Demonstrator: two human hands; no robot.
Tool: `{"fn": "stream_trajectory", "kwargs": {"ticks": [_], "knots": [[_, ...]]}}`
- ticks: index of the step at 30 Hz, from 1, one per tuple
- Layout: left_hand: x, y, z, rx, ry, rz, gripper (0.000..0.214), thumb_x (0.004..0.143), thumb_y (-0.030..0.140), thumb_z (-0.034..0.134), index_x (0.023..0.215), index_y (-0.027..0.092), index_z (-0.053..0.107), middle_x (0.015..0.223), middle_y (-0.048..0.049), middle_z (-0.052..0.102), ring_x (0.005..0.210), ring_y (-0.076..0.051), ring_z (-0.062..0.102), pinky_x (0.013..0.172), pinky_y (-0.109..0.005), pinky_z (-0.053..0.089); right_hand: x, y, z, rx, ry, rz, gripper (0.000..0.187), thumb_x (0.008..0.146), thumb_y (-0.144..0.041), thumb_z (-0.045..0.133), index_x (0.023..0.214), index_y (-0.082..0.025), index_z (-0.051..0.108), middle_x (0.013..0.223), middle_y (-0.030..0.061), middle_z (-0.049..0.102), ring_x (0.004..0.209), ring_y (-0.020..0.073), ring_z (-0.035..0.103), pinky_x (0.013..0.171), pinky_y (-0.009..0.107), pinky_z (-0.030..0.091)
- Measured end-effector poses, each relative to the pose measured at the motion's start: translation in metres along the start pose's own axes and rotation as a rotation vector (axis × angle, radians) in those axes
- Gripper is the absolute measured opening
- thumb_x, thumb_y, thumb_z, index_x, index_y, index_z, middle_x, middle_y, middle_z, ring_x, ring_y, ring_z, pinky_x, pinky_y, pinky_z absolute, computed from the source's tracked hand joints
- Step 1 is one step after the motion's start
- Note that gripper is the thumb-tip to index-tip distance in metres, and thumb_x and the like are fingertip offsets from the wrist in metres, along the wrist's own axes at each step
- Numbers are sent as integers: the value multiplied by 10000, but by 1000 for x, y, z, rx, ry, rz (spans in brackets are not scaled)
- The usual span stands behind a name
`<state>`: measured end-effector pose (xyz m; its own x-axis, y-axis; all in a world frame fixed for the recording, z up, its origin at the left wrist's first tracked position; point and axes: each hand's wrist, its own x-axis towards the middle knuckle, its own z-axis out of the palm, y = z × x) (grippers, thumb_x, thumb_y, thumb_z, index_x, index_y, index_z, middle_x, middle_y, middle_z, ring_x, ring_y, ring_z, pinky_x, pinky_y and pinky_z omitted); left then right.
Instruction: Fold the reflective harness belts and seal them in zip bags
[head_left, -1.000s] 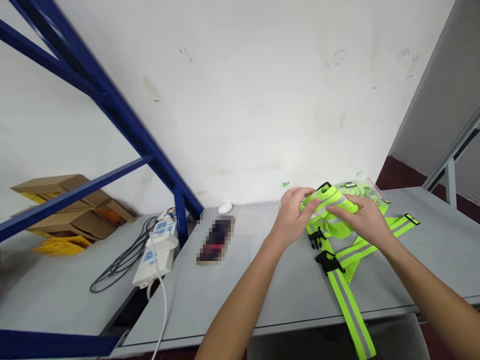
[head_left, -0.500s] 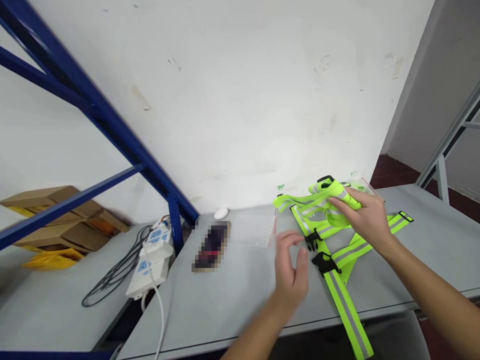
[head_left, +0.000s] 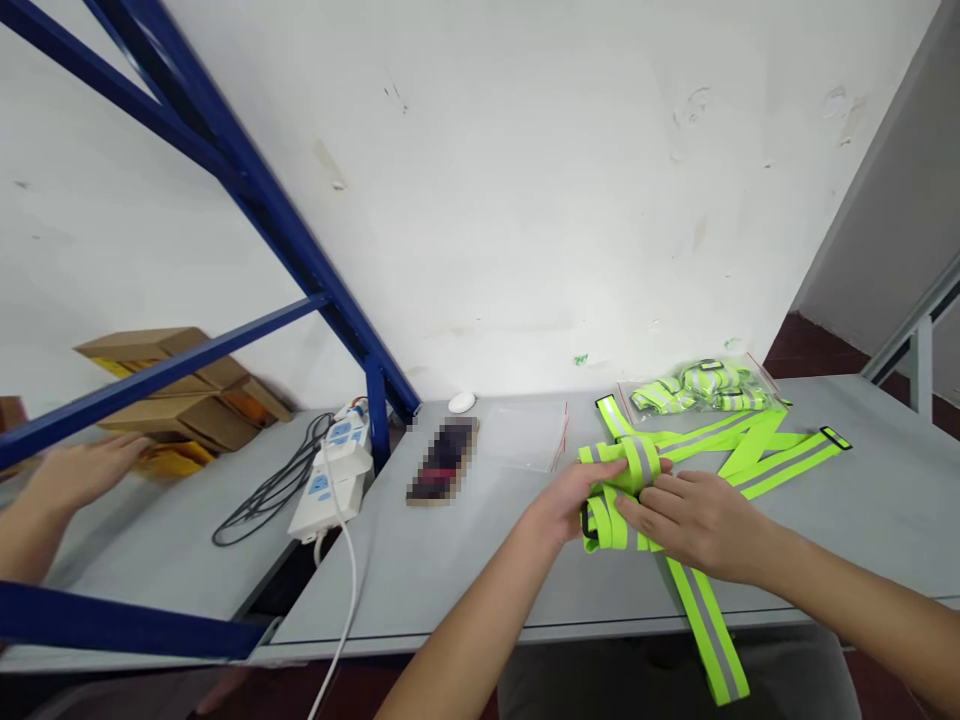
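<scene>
A neon yellow reflective strap harness [head_left: 757, 450] lies spread on the grey table [head_left: 465, 570]. Its near part is bunched into a fold [head_left: 626, 475] between my hands. My left hand [head_left: 566, 500] grips the fold from the left, fingers closed on it. My right hand [head_left: 690, 520] presses on the fold from the right, fingers curled over it. One long strap [head_left: 709, 640] hangs over the table's front edge. A clear bag [head_left: 701, 387] of more folded yellow straps sits behind, near the wall.
An empty clear bag [head_left: 529, 440], a blurred dark flat object [head_left: 442, 465] and a small white puck [head_left: 461, 402] lie left of my hands. White power strips [head_left: 334, 475] with cables, cardboard boxes [head_left: 180, 395] and a blue rack [head_left: 247, 190] stand left. Another person's hand [head_left: 79, 470] rests at far left.
My hands came nearer and lower with the bunched straps; my left hand, free half a second ago, now grips the fold. Another person's hand has appeared at far left.
</scene>
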<state>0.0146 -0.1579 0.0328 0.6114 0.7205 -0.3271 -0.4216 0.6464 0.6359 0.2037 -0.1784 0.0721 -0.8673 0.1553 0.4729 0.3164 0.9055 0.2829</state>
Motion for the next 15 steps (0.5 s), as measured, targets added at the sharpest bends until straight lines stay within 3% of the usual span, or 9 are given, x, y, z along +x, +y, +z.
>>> {"fn": "stream_trajectory", "kwargs": {"ticks": [2,5,8,10,12,15], "knots": [[-2,-2,-1,53,37,22,405,739,314,743,1077,100,679,884,-107,740,706,-197,689,664,-279,518,2,3,0,158,-78,90,197,897,-205,531,1048,-131,634,760,67,668,712,197,554,604,317,411],[-5,-2,0,113,-18,63,489,732,462,732,1075,118,681,909,-101,737,785,-207,690,645,-260,511,8,11,-3,419,-240,309,207,893,-380,582,959,-207,675,776,55,677,792,207,580,625,287,418],[-6,-3,-2,112,-75,94,674,720,693,601,1053,114,683,893,-115,733,857,-237,684,631,-264,500,16,20,-4,557,-339,492,284,889,-479,556,886,-231,694,695,37,644,723,201,592,598,269,390],[-7,-3,-8,124,-118,135,772,623,761,623,1040,114,682,886,-119,731,893,-267,676,680,-301,503,21,25,-1,582,-364,556,329,878,-522,548,835,-224,683,651,28,618,652,193,579,567,262,357],[-7,-3,-17,169,-158,169,748,537,664,764,1044,120,675,891,-112,731,920,-286,668,758,-344,497,24,28,4,582,-401,579,363,867,-554,542,761,-222,642,605,10,585,592,179,554,537,254,322],[-7,-3,-31,208,-146,161,539,557,323,862,1025,129,677,874,-98,735,892,-279,672,788,-367,480,26,26,15,494,-424,600,353,849,-570,558,800,-220,574,621,-9,569,544,167,527,493,243,286]]}}
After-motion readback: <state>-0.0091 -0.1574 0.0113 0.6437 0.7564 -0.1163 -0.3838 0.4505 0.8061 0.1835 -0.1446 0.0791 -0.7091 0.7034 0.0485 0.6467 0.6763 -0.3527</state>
